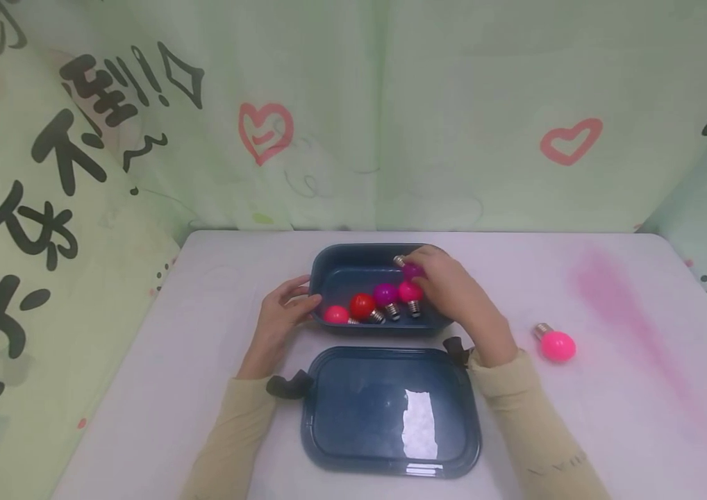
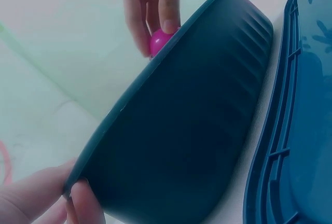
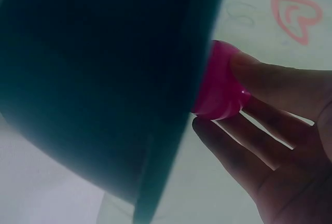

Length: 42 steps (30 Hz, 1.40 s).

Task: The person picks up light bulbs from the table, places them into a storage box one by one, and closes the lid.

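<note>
My right hand [image 1: 447, 281] pinches a purple light bulb [image 1: 412, 271] between thumb and fingers at the right end of a dark blue plastic box [image 1: 353, 330]. The metal screw base of this bulb points up and left in the head view. In the right wrist view, the box wall hides part of the held bulb [image 3: 220, 86]. My left hand [image 1: 285, 305] grips the box rim at its left end, thumb on one side and fingers on the other. Inside the box, a pink bulb [image 1: 336, 314], a red bulb [image 1: 362, 305], a purple bulb [image 1: 385, 294] and another pink bulb [image 1: 410, 290] lie along the near wall.
A dark blue lid [image 1: 366, 417] lies flat on the white table [image 1: 203, 333], just in front of the box. Off to the right lies a loose pink bulb [image 1: 558, 346]. Printed pale green curtains [image 1: 453, 104] hang behind the table and along its sides.
</note>
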Available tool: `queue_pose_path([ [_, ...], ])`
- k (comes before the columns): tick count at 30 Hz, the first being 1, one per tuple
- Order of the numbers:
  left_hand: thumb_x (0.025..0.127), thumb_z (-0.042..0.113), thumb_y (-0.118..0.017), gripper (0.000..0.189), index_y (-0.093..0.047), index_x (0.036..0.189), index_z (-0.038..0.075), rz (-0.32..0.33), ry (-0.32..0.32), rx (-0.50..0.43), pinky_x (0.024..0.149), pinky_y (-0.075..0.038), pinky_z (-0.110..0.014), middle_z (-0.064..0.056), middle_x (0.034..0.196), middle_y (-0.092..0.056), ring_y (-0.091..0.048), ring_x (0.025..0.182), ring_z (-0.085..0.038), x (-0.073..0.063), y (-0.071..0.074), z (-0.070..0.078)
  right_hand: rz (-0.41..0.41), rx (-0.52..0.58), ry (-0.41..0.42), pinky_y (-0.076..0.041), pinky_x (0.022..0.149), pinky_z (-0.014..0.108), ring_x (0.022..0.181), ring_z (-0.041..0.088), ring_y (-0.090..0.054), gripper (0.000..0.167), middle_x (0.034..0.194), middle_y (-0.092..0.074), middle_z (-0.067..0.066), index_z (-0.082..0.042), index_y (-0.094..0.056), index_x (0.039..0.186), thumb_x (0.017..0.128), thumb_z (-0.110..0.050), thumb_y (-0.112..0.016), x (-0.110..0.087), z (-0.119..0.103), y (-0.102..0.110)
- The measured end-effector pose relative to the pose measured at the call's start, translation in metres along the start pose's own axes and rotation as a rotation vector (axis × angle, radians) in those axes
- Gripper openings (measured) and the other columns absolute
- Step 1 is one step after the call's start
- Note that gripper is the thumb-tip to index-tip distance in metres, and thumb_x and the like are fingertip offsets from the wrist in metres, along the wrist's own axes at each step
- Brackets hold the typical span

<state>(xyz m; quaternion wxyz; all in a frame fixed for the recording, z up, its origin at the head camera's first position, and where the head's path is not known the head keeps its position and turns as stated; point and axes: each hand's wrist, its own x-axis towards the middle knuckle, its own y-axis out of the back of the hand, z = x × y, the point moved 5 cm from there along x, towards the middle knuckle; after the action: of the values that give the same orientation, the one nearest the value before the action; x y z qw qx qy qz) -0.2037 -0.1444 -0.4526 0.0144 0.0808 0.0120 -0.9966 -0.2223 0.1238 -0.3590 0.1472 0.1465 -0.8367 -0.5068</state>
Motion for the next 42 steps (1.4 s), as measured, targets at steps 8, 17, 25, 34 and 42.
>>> queue_pose_path([
  [8, 0.086, 0.020, -0.078, 0.049, -0.062, 0.132, 0.016, -0.005, -0.001, -0.003, 0.082, -0.057, -0.028, -0.012, 0.122, -0.059, -0.065, 0.101, -0.022, 0.000, 0.000, 0.000, -0.004, -0.017, 0.064, -0.048, 0.103, 0.048, 0.119, 0.034, -0.060, 0.037, 0.120, -0.065, 0.019, 0.002, -0.065, 0.125, 0.088, 0.004, -0.069, 0.008, -0.006, -0.008],
  [17, 0.087, 0.019, -0.077, 0.048, -0.062, 0.132, 0.014, -0.007, -0.009, -0.007, 0.081, -0.058, -0.028, -0.013, 0.120, -0.060, -0.066, 0.099, -0.021, 0.000, 0.000, 0.000, -0.009, -0.022, 0.136, -0.049, 0.103, 0.045, 0.116, 0.033, -0.061, 0.032, 0.117, -0.067, 0.017, 0.002, -0.066, 0.121, 0.089, 0.003, -0.068, 0.016, -0.009, -0.016],
  [25, 0.086, 0.020, -0.078, 0.049, -0.061, 0.132, 0.015, -0.005, -0.006, 0.002, 0.081, -0.058, -0.028, -0.013, 0.121, -0.060, -0.066, 0.100, -0.021, -0.001, -0.001, 0.001, -0.001, -0.028, 0.162, -0.049, 0.103, 0.046, 0.115, 0.033, -0.062, 0.032, 0.116, -0.068, 0.017, 0.002, -0.067, 0.119, 0.087, 0.006, -0.068, 0.019, -0.008, -0.019],
  [34, 0.086, 0.023, -0.078, 0.048, -0.062, 0.131, 0.018, 0.000, 0.005, 0.015, 0.084, -0.057, -0.030, -0.011, 0.121, -0.061, -0.066, 0.104, -0.024, -0.001, 0.000, 0.001, -0.009, -0.044, 0.130, -0.048, 0.103, 0.045, 0.116, 0.033, -0.062, 0.032, 0.116, -0.068, 0.017, 0.001, -0.066, 0.119, 0.087, 0.002, -0.070, 0.019, -0.003, -0.028],
  [42, 0.087, 0.021, -0.078, 0.050, -0.061, 0.133, 0.016, -0.007, -0.004, 0.006, 0.082, -0.057, -0.029, -0.013, 0.123, -0.059, -0.065, 0.103, -0.023, 0.000, 0.000, 0.001, -0.012, -0.056, 0.141, -0.048, 0.103, 0.045, 0.115, 0.033, -0.063, 0.030, 0.114, -0.069, 0.017, 0.002, -0.067, 0.117, 0.088, 0.003, -0.069, 0.021, -0.002, -0.033],
])
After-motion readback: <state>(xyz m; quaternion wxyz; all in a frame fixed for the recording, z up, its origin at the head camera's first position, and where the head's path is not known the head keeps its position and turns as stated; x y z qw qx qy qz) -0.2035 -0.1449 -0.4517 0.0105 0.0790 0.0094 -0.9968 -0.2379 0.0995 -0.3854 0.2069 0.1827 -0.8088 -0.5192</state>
